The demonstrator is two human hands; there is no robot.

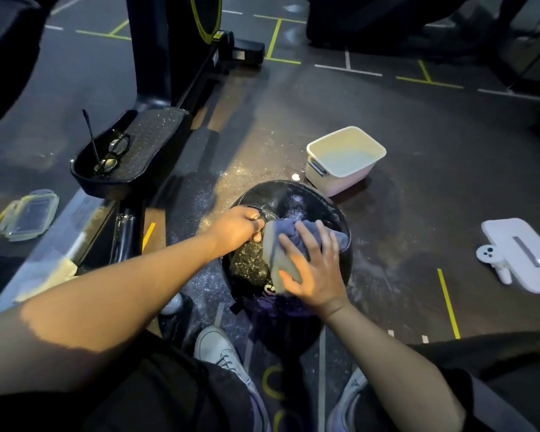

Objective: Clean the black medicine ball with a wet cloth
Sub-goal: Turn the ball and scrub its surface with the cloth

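- The right hand [312, 263] lies flat with fingers spread, pressing a crumpled grey-blue cloth [281, 244] onto the medicine ball [287, 201].
- The left hand [239, 226] is curled into a fist on the ball's upper left, just beside the cloth's edge. It seems to grip a ridge or strap there, but exactly what is hard to tell.
- The one medicine ball is round and black with a woven, glossy skin. It sits on the floor [418, 151] between the person's knees, and a patch of it left of the cloth is flecked with white.
- Two pale sneakers [219, 347] rest just below it.
- One cream rectangular plastic tub [345, 157] with rounded corners stands just beyond the ball.
- The dark floor is speckled and carries yellow and white tape lines.
- One black studded pedal [144, 141] on the left holds one pair of glasses [116, 151].
- One clear clip-on lid [28, 213] lies far left.
- One white flat device [524, 254] lies far right.
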